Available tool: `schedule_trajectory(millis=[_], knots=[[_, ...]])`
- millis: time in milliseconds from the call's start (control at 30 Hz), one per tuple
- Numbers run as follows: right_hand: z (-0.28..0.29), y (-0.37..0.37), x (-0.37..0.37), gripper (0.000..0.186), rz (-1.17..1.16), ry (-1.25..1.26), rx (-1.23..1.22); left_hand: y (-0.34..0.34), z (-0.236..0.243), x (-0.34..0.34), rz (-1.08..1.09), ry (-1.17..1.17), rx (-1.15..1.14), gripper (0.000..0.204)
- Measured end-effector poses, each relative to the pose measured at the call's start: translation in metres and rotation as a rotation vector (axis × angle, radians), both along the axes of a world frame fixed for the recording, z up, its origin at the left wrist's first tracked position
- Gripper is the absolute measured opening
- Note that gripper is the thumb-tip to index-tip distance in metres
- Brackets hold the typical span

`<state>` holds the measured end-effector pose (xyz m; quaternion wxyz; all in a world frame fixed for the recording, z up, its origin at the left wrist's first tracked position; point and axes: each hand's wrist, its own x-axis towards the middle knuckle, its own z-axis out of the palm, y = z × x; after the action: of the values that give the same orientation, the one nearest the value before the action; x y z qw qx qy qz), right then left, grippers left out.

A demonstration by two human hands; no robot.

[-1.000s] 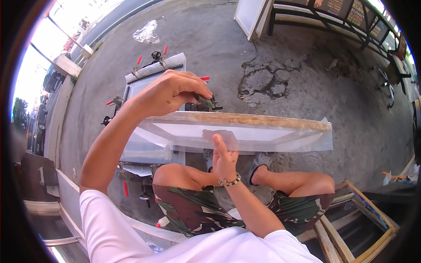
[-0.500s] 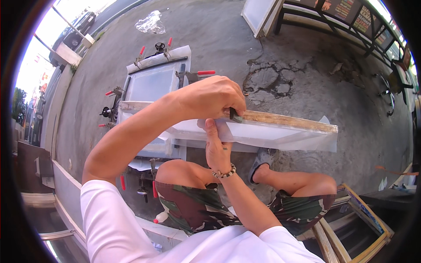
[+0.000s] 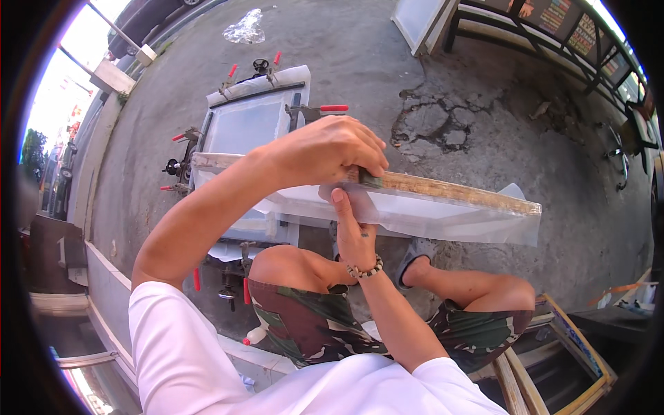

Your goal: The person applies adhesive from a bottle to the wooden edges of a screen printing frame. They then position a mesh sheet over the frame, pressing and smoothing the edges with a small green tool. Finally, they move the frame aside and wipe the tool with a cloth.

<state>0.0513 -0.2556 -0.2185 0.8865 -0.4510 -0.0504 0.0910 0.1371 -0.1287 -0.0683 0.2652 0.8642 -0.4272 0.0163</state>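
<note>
A long wooden frame (image 3: pixel 456 188) with thin white mesh (image 3: pixel 429 211) hanging from it stands on edge before me. My left hand (image 3: pixel 330 149) arches over its upper bar, its fingers closed on a small dark block (image 3: pixel 371 179) that rests against the wood. Lower down, my right hand (image 3: pixel 357 235) grips the sheet near the same spot. Its thumb presses a greyish, see-through flap of film (image 3: pixel 360 202) from the front, while its other fingers are mostly hidden behind.
Beyond my left forearm lies a clamped stretching frame (image 3: pixel 250 124) with red-handled clamps (image 3: pixel 335 108). Crumpled clear plastic (image 3: pixel 244 26) lies on the concrete. Cracked paving (image 3: pixel 436 121) is at right, wooden frames (image 3: pixel 570 346) at lower right, and a bottle (image 3: pixel 256 336) beside my knee.
The whole view has shifted slightly. The dark block has turned a little in my left hand and sits slightly further left along the bar. My right hand keeps its grip.
</note>
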Motion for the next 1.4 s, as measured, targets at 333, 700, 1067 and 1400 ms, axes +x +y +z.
schedule_trajectory(millis=[333, 700, 1067, 1400], knots=[[0.006, 0.023, -0.017, 0.016, -0.165, 0.175, 0.244, 0.12, 0.05, -0.064, 0.401, 0.025, 0.15, 0.036], [0.024, 0.068, -0.013, 0.027, 0.066, 0.113, 0.104, 0.009, 0.012, 0.005, 0.026, 0.183, -0.005, 0.034], [0.006, 0.067, -0.01, 0.03, 0.08, -0.066, 0.019, 0.108, 0.056, -0.057, 0.208, 0.113, 0.309, 0.033], [0.007, 0.064, -0.007, 0.023, 0.066, -0.116, 0.078, 0.049, 0.002, -0.024, 0.064, 0.065, 0.074, 0.03]])
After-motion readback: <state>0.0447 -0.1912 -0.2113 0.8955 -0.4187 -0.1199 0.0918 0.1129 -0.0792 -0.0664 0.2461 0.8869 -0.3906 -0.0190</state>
